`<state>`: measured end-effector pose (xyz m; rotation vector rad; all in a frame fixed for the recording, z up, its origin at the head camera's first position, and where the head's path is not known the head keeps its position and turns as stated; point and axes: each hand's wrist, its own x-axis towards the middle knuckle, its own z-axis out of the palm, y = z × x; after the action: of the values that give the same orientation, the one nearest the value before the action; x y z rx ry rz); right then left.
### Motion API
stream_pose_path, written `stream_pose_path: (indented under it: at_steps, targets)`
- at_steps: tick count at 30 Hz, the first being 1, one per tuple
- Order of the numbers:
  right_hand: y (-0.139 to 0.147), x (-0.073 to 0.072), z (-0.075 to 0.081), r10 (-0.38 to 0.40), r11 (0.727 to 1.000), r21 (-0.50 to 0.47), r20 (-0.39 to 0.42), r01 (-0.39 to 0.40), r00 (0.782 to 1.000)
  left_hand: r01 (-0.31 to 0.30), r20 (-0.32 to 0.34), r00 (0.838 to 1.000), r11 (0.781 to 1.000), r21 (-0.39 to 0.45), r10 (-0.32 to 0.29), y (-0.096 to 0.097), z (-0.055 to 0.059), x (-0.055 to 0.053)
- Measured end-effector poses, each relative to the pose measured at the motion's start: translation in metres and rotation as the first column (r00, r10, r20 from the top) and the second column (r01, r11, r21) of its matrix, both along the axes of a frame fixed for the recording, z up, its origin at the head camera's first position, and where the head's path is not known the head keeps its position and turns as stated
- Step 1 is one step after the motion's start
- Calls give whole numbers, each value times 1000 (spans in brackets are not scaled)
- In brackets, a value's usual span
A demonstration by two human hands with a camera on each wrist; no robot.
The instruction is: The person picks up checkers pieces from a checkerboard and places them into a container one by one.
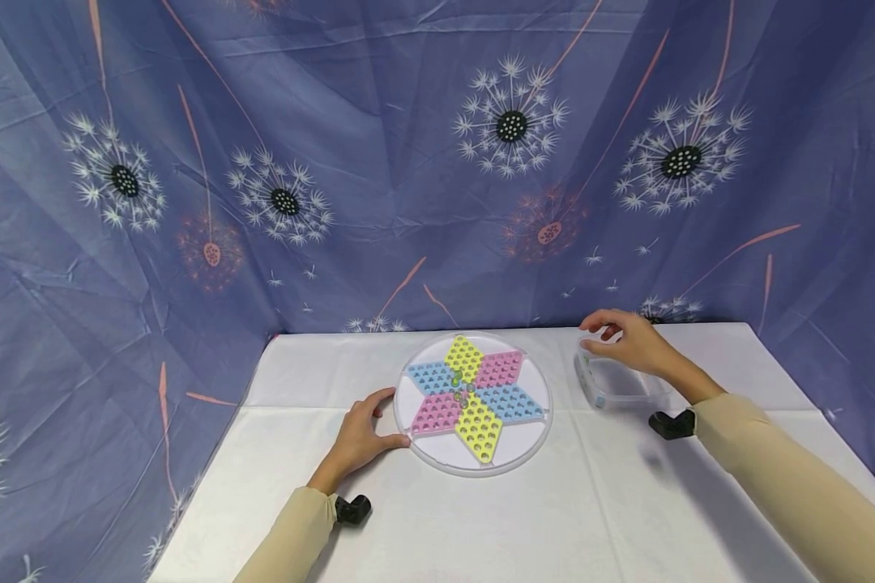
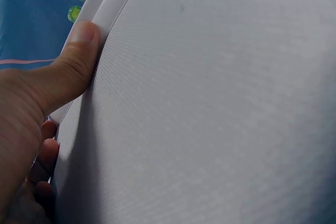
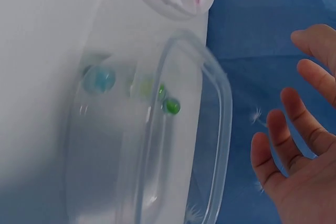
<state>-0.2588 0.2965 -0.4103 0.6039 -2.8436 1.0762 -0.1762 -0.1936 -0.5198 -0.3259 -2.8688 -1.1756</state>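
Observation:
A round white Chinese checkers board [image 1: 514,445] carries a star of yellow, pink and blue points, with several glass marbles [image 1: 457,379] gathered at its centre. My left hand [image 1: 360,436] rests at the board's left edge; in the left wrist view its thumb [image 2: 79,51] lies along the rim. On the right stands a clear plastic box [image 1: 630,402]. Above its far left corner hovers my right hand [image 1: 630,338], fingers loosely bent and nothing between them. Inside the box, the right wrist view shows a blue marble [image 3: 101,78] and a green marble [image 3: 171,105].
Both board and box stand on a white cloth-covered table [image 1: 554,526]. Close behind the table's far edge hangs a blue curtain [image 1: 408,162] with dandelion prints, which also runs along both sides. A black wrist device [image 1: 673,424] sits below the right sleeve.

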Motion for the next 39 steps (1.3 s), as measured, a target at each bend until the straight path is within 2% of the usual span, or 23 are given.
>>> stream_pose_path:
  at_steps: [17,27,39]
  targets:
    - [-53,-15,-3,69,996,-59,43,-67,997,-6,-12,1000,1000,9,7,-1,-1,1]
    - [-88,-19,-8,154,984,-91,32,-151,988,-8,-5,1000,1000,15,8,0,-1,1]
    - [-119,-19,-15,208,974,-109,62,-200,976,-11,-7,1000,1000,27,11,0,-2,0]
